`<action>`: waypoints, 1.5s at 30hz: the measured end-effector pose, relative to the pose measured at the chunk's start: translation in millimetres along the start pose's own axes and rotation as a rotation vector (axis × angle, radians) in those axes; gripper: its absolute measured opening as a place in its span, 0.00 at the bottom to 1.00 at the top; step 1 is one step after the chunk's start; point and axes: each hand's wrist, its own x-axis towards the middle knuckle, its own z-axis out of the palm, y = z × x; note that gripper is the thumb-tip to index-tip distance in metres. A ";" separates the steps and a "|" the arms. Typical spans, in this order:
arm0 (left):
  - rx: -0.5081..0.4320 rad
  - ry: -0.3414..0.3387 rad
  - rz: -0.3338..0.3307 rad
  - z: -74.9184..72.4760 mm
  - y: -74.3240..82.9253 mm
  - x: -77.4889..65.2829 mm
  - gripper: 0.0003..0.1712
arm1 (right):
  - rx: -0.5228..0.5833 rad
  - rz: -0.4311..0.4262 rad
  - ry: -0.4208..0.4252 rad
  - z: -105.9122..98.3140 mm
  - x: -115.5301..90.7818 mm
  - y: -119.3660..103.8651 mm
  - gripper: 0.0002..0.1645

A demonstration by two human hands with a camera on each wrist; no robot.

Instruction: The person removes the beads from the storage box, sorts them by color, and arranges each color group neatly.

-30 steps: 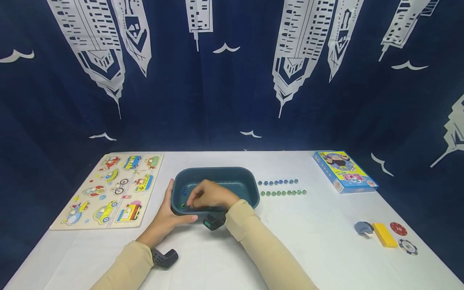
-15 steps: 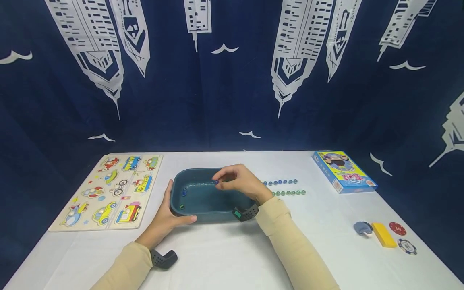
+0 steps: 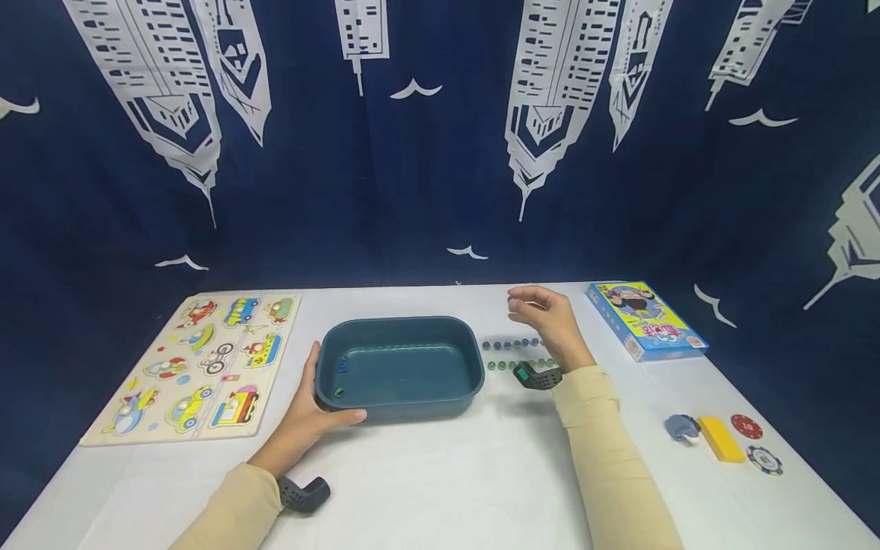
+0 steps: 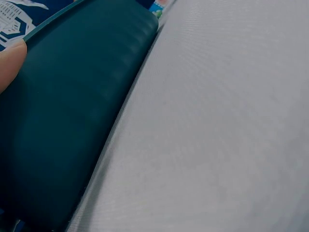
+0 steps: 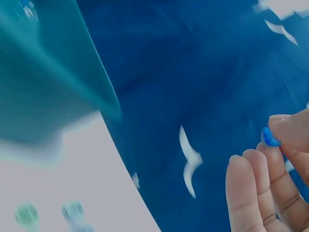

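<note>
A dark teal plastic bin (image 3: 399,409) stands on the table. My left hand (image 3: 302,420) holds its near left corner, fingers along the end wall and thumb on the near rim; the thumb (image 4: 10,63) also shows in the left wrist view. Inside at the left lie blue marbles (image 3: 342,365) and a green marble (image 3: 339,393). My right hand (image 3: 550,321) is raised right of the bin, pinching a blue marble (image 5: 270,137) between thumb and fingertip. Below it run a row of blue marbles (image 3: 506,345) and a row of green marbles (image 3: 502,366), both partly hidden by this hand.
A wooden picture puzzle board (image 3: 199,367) lies left of the bin. At the back right sits a blue and yellow game box (image 3: 646,319). A grey-blue small object (image 3: 682,428), a yellow block (image 3: 721,439), a red chip (image 3: 746,426) and a black-and-white chip (image 3: 765,460) lie at the right.
My right hand has come up out of the bin with a blue marble and moved right, over beyond the marble rows. My left hand has kept its place on the bin.
</note>
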 end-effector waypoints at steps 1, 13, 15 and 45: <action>0.001 0.000 -0.001 -0.2 -0.3 -0.2 0.80 | -0.003 0.008 0.025 -7.4 -0.2 2.5 0.17; -0.013 -0.006 0.008 0.2 1.1 -0.6 0.79 | -0.247 0.214 0.297 -75.0 -12.6 39.9 0.25; -0.014 -0.008 0.010 1.4 1.8 -0.5 0.79 | -0.283 0.258 0.304 -81.3 -15.2 47.2 0.25; -0.025 -0.005 0.032 1.9 -1.0 1.1 0.79 | -0.499 0.296 0.300 -84.0 -20.2 83.6 0.20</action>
